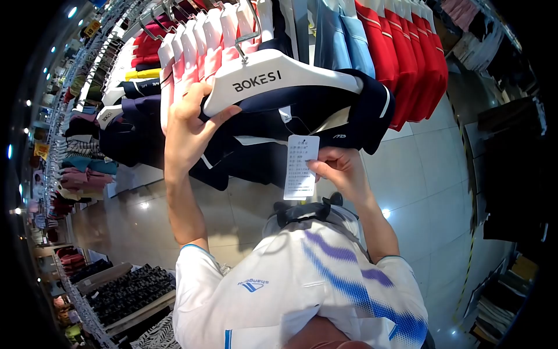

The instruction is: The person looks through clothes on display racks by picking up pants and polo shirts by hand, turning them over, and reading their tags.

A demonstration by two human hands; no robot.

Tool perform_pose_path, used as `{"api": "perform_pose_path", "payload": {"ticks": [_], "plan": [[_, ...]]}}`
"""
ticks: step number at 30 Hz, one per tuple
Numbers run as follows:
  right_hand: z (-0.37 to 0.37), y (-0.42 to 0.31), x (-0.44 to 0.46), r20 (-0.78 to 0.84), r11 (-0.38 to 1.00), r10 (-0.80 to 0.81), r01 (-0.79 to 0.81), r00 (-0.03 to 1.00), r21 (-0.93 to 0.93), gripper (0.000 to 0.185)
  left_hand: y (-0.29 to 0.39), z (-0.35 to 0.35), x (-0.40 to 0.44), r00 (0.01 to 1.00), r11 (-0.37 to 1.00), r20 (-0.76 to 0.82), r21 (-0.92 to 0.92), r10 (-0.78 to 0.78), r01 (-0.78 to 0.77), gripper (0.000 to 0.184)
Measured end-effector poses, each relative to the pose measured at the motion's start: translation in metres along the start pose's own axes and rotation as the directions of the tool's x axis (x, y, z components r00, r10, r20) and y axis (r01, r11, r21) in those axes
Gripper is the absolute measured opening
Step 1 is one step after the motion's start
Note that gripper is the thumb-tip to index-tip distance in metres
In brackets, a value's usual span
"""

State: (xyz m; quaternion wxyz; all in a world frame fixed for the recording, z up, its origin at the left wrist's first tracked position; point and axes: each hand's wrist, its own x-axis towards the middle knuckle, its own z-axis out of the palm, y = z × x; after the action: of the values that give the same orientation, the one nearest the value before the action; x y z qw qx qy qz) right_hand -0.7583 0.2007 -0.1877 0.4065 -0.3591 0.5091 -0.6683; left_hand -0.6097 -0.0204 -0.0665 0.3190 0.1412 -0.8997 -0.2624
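Observation:
A white hanger (290, 75) marked BOKESI carries a dark navy polo shirt (372, 110) with white trim. My left hand (189, 116) is closed around the hanger's left shoulder, thumb in front. Between the thumb and fingers of my right hand (343, 171) is a white hang tag (301, 168) with printed lines, tied to the shirt's neck by a thin string. The tag faces me in front of the shirt's chest. The hanger's metal hook (247, 41) points up toward the rack; whether it rests on a rail cannot be made out.
Pink garments (192, 52) on white hangers line the rack ahead, with light blue garments (343, 35) and red shirts (401, 64) to the right. Other dark shirts (131, 125) hang at left. Folded clothes (87, 174) fill left shelves. Tiled floor (418, 174) lies to the right.

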Motion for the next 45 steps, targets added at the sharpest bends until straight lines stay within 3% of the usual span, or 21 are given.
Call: {"api": "perform_pose_path", "payload": {"ticks": [10,24,45], "plan": [[0.006,-0.002,0.001,-0.07,0.999,0.02,-0.018,0.997,0.028,0.019,0.004,0.002,-0.006,0.996,0.997,0.065,-0.049,-0.056,0.059,0.028],[0.014,-0.002,-0.007,-0.193,0.987,-0.025,-0.006,0.981,-0.159,0.021,0.003,0.004,-0.012,0.995,0.998,0.077,-0.016,-0.061,0.062,0.03],[0.012,0.016,-0.019,-0.227,1.0,0.0,0.003,0.974,0.013,0.015,0.002,0.012,-0.015,0.995,1.0,0.094,-0.002,0.017,-0.017,0.032]]}}
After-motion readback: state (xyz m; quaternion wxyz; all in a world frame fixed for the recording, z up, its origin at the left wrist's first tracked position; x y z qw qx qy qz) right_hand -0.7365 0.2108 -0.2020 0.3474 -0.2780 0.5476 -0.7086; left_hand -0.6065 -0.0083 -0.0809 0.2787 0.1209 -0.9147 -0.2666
